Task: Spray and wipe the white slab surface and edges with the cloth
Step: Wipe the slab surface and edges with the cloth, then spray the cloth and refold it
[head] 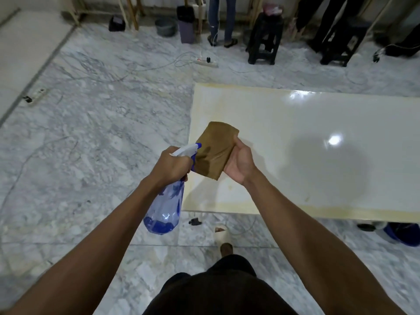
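Note:
The white slab lies flat in front of me, glossy with yellowish stained borders along its left and near edges. My left hand grips the trigger head of a translucent blue spray bottle, nozzle pointing right at a folded brown cloth. My right hand holds that cloth up above the slab's near left corner, thumb over its right edge. A darker damp patch shows on the cloth near the nozzle.
Marble floor surrounds the slab. A power strip with cables lies beyond it, another power strip at left. Black stools, a bucket and people's legs stand at the back. My sandalled foot is near the slab's front edge.

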